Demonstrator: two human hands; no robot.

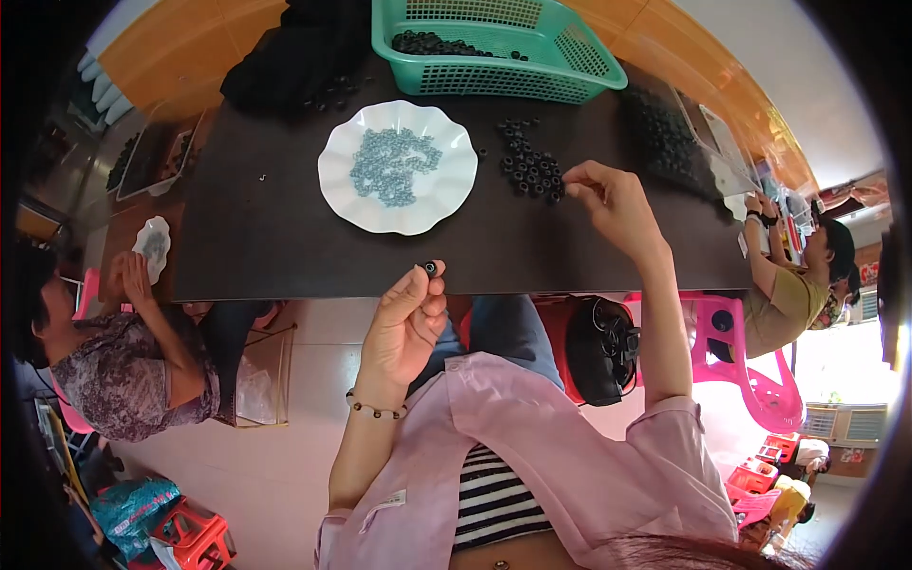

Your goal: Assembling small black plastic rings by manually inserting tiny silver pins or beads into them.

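Between the thumb and fingers of my left hand [408, 318], a small round black part [430, 269] with a light centre is pinched, just off the table's front edge. My right hand [617, 209] reaches to the right edge of a loose pile of small black ring-shaped parts [532, 173]. Its thumb and forefinger are closed together there; whether a part is between them is hidden. Left of the pile stands a white plate with a wavy rim [332, 195], and many small clear bluish pieces [394, 166] lie spread over it.
A green plastic basket [494, 84] with more black parts stands at the table's [285, 256] back. Black cloth [294, 62] lies at the back left, a clear bag of black parts [665, 142] at the right. People sit at left [133, 361] and right [784, 285].
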